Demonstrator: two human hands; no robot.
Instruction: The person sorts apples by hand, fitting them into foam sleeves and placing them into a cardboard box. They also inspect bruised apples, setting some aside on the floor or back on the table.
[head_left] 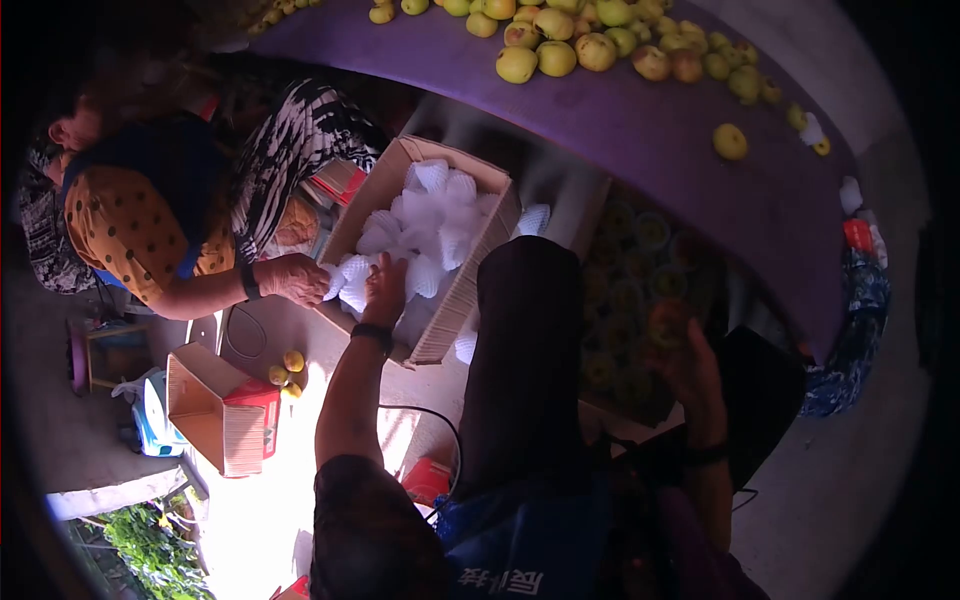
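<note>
Left hand (383, 288): inside the box (465, 300), on foam nets (430, 215); fingers' grip unclear.
Right hand (695, 375): right of box, fingers clamped around apple (667, 325).

Fisheye view, heavy barrel bend, black vignette round all corners. Strong daylight bottom left: pale floor (260, 520) blown out, no detail. White foam nets (430, 215) in cardboard box (455, 300) glare bright. Purple table (640, 130) evenly lit along far edge, apples (555, 58) clear. Centre right in deep shadow: fruit tray (625, 290) murky, right hand (695, 380) dim, noisy. Co-worker (150, 220) at left in half shade, slightly blurred. Soft overall, edges smeared.
</note>
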